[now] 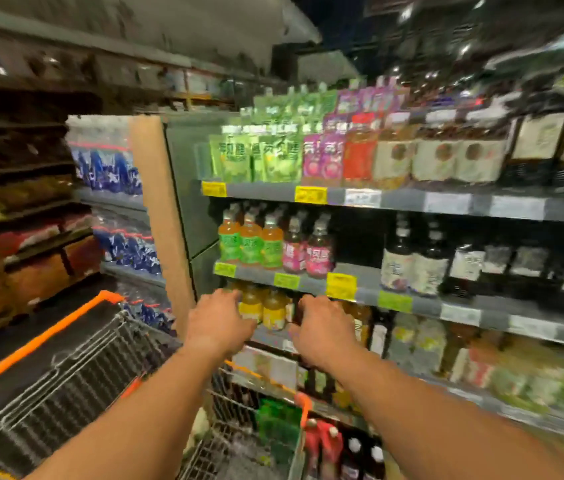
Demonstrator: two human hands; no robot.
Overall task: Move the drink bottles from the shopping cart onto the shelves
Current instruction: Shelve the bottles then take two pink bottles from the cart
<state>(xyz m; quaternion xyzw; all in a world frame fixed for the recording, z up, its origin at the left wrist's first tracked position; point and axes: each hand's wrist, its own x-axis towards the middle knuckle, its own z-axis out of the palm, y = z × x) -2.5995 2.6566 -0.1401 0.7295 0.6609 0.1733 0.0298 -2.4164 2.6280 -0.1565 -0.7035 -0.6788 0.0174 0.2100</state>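
Drink bottles: yellow-orange plastic bottles with yellow labels [262, 308] are seen standing at the front of the third grey shelf [422, 306], between the two hands; more bottles, red and dark with white caps [342, 452], are seen at the lower edge of the picture beside the cart.
Left hand: the left hand [220, 322] is stretched out to the yellow bottles, fingers bent over them; whether one is gripped cannot be told through the blur.
Right hand: the right hand [323, 329] is held at the same shelf, fingers curled forward over dark bottles; a grip cannot be told.
Shopping cart: a silver wire cart with orange trim [107, 358] is placed below the forearms, close against the shelving.
Upper shelves: green and pink pouches [273, 157] are ranged above; orange bottles with green labels [251, 242] are ranged beneath them.
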